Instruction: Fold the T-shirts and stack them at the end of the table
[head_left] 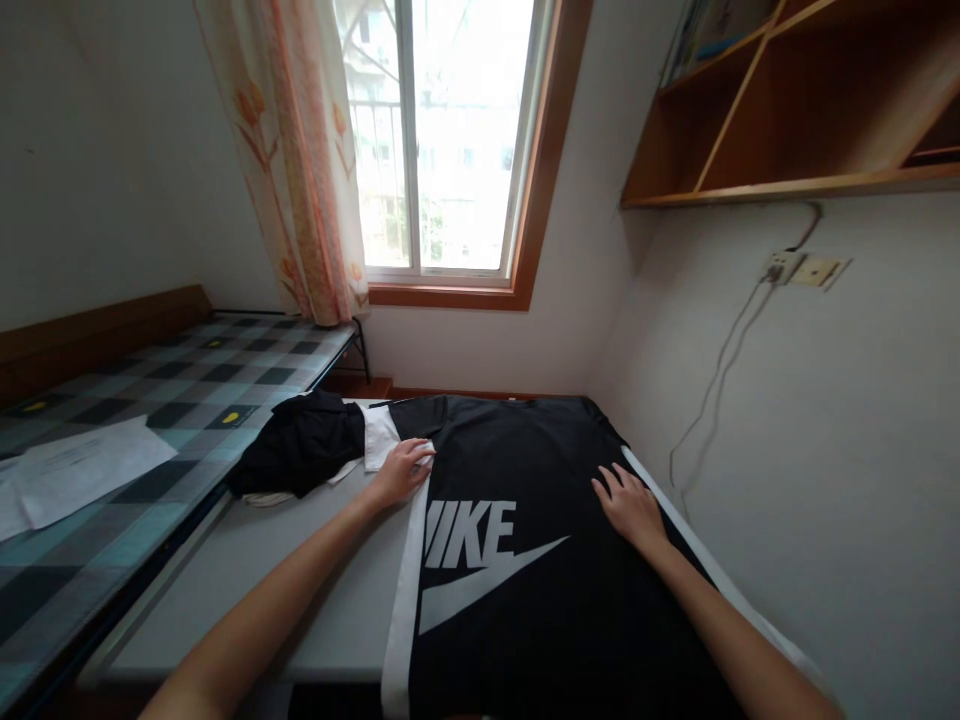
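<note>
A black T-shirt (517, 450) with a large grey NIKE print and white side strips lies spread over a white table. Its print is partly cut off at the left, where the white strip runs along the edge. My left hand (405, 472) rests on that left edge beside the sleeve, fingers stretched over the white trim. On the right part of the shirt my right hand (630, 503) lies flat, its fingers spread. The left sleeve, with a white end (380, 436), points left towards a crumpled dark garment (307, 445).
The white tabletop (277, 590) shows left of the shirt. Beside it stands a bed (172, 380) with a checked mattress and paper sheets (90, 470). A wall shelf (750, 130) hangs at upper right, above a socket (784, 266) with a dangling cord. A window (457, 140) is ahead.
</note>
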